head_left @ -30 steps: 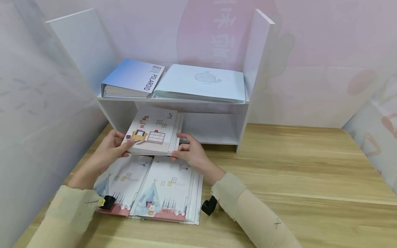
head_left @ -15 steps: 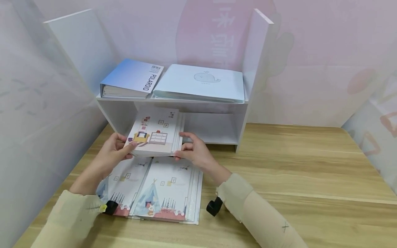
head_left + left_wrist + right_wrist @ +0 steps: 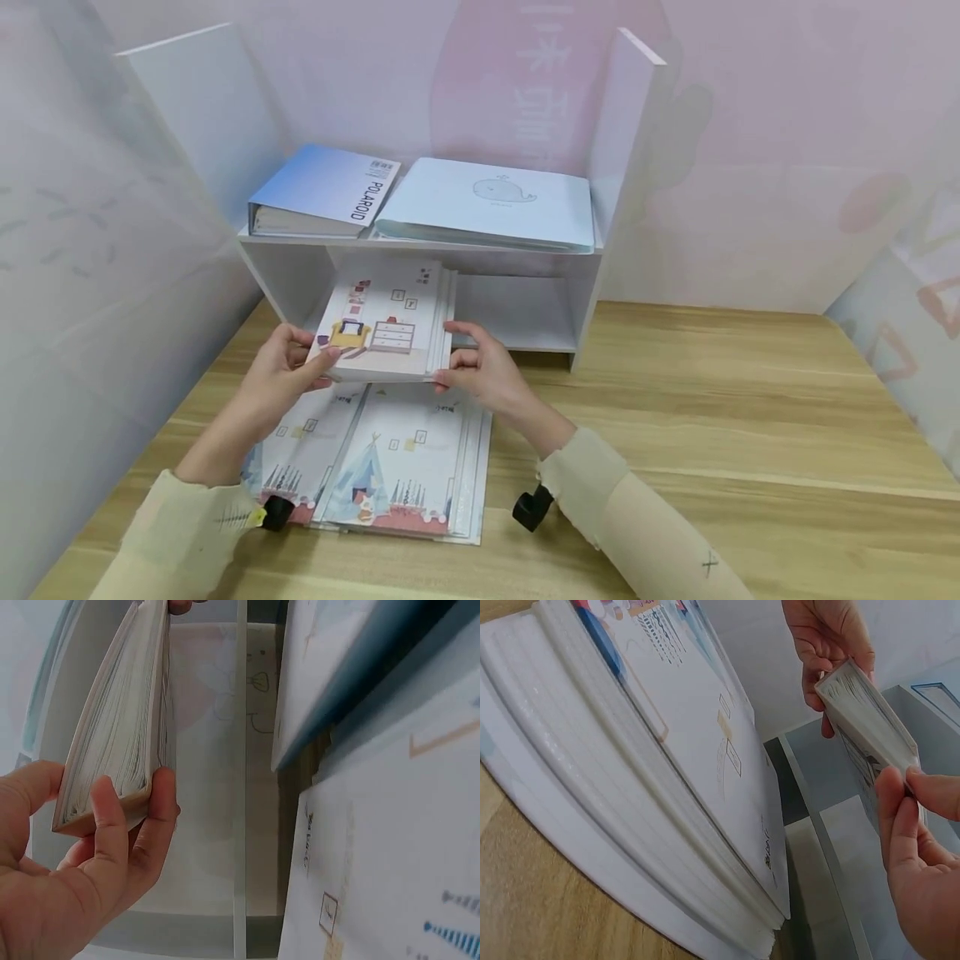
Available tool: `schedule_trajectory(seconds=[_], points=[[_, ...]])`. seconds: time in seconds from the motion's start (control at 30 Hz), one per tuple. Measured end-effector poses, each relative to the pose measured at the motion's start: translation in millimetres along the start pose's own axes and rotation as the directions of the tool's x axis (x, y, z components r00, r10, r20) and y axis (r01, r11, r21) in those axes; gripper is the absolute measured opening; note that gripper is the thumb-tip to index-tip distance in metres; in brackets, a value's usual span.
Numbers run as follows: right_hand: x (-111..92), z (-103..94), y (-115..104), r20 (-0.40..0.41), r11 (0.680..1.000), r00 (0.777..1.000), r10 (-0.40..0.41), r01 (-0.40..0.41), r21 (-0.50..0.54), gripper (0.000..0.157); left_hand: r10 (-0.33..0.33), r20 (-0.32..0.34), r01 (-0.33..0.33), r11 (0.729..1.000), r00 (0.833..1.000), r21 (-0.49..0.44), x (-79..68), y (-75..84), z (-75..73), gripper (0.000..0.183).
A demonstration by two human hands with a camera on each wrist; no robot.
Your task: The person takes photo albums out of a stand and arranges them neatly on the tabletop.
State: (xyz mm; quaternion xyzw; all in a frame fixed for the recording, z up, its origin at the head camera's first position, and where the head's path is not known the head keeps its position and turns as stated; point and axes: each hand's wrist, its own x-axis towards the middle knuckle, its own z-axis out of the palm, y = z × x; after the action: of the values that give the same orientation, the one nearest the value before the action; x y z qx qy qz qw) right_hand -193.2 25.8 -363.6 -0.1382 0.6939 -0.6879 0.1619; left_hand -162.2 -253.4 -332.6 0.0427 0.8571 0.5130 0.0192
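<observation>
A photo album (image 3: 382, 321) with a yellow armchair and a chest of drawers on its white cover is held level between both hands. My left hand (image 3: 288, 367) grips its front left corner, thumb on top; the left wrist view shows fingers (image 3: 109, 817) bent under the cover. At the front right corner my right hand (image 3: 483, 367) pinches the album's edge. The album's far part lies inside the lower compartment of a white desk shelf (image 3: 517, 312). Below the hands, albums with a blue tent on the cover (image 3: 405, 458) lie side by side on the table.
On the shelf's upper board lie a blue POLAROID binder (image 3: 322, 187) and a pale blue album with a whale (image 3: 487, 200). Tall white side panels (image 3: 626, 142) flank them. The wooden table (image 3: 750, 417) extends to the right.
Both hands have shifted slightly to the right, carrying the armchair album with them. The shelf, the tent albums and the things on the upper board stay in place.
</observation>
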Motion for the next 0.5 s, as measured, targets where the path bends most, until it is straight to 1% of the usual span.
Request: schedule_trajectory(seconds=[0.23,0.5], points=[[-12.9,-9.6,-0.6,0.000,1.000,1.000,-0.010,0.010,-0.006,0.070,0.026,-0.007,-0.026,0.999,1.000,-0.036,-6.6,12.2,12.8,0.039],[-21.4,-17.9,1.1,0.015,0.999,0.999,-0.041,0.040,0.035,0.071,0.047,-0.021,-0.047,0.998,0.999,-0.046,-9.3,19.5,23.7,0.036]])
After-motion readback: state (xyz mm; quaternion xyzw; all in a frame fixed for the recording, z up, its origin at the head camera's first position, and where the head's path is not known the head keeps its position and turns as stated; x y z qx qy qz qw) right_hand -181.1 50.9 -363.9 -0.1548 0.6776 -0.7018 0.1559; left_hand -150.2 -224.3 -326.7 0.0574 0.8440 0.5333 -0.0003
